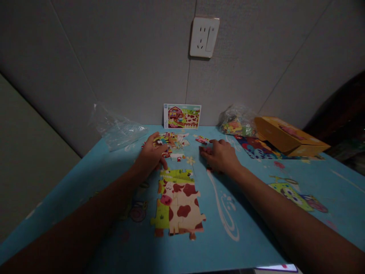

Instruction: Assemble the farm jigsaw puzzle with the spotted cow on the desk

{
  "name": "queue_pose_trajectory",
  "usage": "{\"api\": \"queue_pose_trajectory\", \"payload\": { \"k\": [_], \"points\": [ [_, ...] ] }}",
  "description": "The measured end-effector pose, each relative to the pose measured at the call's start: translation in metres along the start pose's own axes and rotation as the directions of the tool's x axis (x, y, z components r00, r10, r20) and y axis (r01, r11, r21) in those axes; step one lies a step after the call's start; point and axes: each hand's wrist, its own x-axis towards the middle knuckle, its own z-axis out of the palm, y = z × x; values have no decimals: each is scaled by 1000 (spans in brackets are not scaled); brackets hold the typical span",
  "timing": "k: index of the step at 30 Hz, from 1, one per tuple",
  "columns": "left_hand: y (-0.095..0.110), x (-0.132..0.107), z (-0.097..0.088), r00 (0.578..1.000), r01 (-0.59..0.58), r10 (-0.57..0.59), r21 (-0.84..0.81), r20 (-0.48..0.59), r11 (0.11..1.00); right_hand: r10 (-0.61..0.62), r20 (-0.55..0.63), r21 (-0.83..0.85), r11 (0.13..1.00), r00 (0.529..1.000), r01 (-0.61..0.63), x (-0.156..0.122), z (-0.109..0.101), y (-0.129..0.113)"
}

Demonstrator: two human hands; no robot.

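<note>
A partly joined puzzle [178, 203] showing a brown-spotted cow lies on the blue table [236, 228] in front of me. My left hand [150, 156] rests at its top edge, fingers curled over loose pieces [173, 142] lying beyond it. My right hand [221, 155] lies palm down to the right, fingers pressed together on the table, with a small loose piece [202, 140] just past its fingertips. What, if anything, sits under either hand is hidden.
A reference picture card [181, 116] leans on the wall at the table's back. A crumpled clear plastic bag [118, 129] lies back left. A bag of pieces [236, 121] and a yellow box [288, 136] sit back right. A wall socket [204, 37] is above.
</note>
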Motion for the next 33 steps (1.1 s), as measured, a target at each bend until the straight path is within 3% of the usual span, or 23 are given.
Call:
{"api": "queue_pose_trajectory", "payload": {
  "k": [3,7,11,14,16,19,22,30,33],
  "points": [
    [0,0,1,996,32,-29,-34,88,999,-3,88,-28,1000,996,5,0,1,1],
    [-3,-1,2,972,39,-34,-20,232,999,-37,109,82,996,993,28,4,7,5],
    [-5,0,0,961,28,-24,-10,276,1000,-61,105,250,968,993,33,7,12,6],
    [-5,-1,0,953,31,-32,9,301,999,-172,147,409,907,974,99,6,12,2],
    [-4,-1,-1,944,35,-40,22,328,999,-221,124,400,903,967,155,3,11,-1],
    [-5,0,-1,928,39,-42,16,370,999,-144,23,207,969,989,137,1,8,-1],
    [-8,1,-2,913,37,-33,-1,406,999,-65,23,109,992,998,62,1,8,2],
    [-10,2,-3,913,50,-34,-31,408,998,-28,63,335,942,998,5,5,7,3],
    [-8,0,-2,911,52,-34,-34,410,998,-59,32,381,924,998,42,6,3,3]
  ]
}}
